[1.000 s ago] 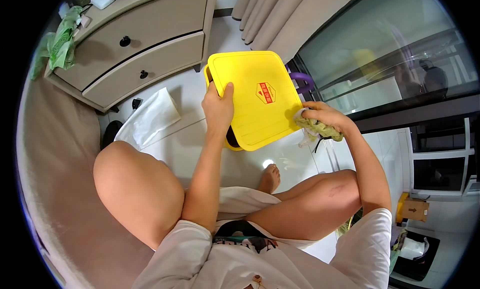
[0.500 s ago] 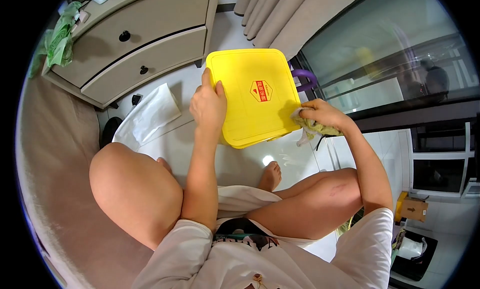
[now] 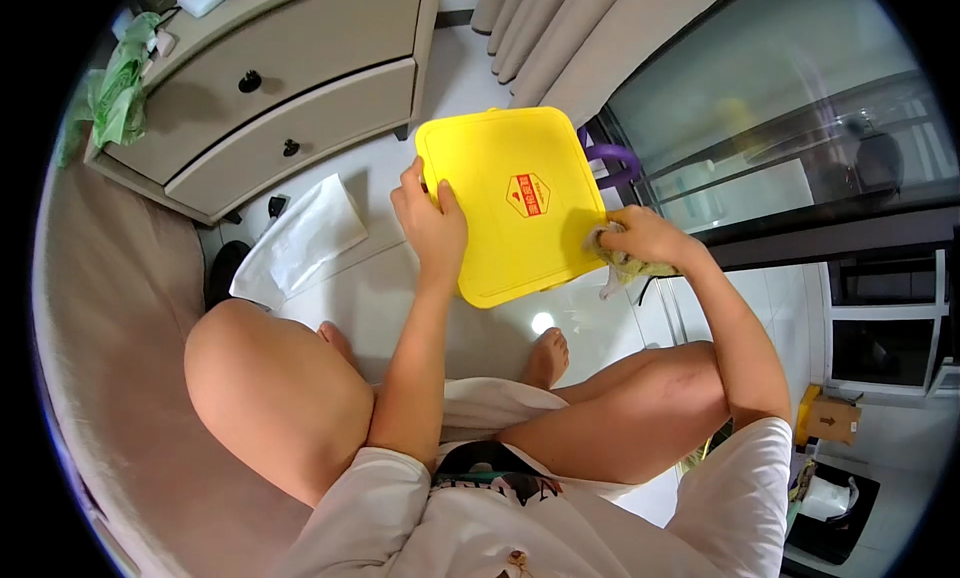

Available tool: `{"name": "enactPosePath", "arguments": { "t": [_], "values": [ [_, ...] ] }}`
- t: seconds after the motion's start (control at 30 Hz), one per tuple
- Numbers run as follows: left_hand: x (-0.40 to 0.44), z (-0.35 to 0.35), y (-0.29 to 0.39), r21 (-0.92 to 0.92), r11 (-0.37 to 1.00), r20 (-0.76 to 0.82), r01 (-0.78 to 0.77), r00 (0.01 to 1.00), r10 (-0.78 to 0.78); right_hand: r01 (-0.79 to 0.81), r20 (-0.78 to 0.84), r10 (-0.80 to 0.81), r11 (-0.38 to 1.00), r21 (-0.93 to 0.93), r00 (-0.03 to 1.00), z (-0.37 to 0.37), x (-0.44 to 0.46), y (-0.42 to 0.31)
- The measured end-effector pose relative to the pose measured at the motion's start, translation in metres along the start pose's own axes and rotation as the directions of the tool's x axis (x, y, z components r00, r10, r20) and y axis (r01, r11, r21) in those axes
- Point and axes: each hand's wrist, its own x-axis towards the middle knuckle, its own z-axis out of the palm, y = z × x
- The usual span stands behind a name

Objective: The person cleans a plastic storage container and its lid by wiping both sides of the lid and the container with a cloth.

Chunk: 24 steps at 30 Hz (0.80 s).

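A yellow square plastic box (image 3: 510, 248), its lid side facing me with a red label, is held up over the floor between my hands. My left hand (image 3: 430, 218) grips its left edge, thumb on the lid and fingers round the side. A purple loop handle (image 3: 625, 164) sticks out at the upper right of the box. In my right hand (image 3: 645, 236) is a bunched, damp-looking cloth (image 3: 622, 268), pressed against the right edge of the box. The underside of the box is hidden.
A beige chest of drawers (image 3: 300, 108) stands at the upper left, with a green plastic bag (image 3: 120, 93) on its corner. A white sheet or bag (image 3: 310, 238) lies on the tiled floor. A glass door (image 3: 760, 108) is at the right, beside curtains (image 3: 545, 28).
The box has shifted slightly down and right in view and turned a little. My right hand, with the cloth, stays at its right edge.
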Motion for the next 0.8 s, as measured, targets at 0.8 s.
{"name": "enactPosePath", "arguments": {
  "t": [0.8],
  "values": [
    [-0.003,-0.003,-0.020,-0.299,0.942,0.053,0.154,0.988,-0.145,-0.038,-0.204,0.018,0.995,-0.094,0.979,-0.006,-0.016,-0.020]
  ]
}}
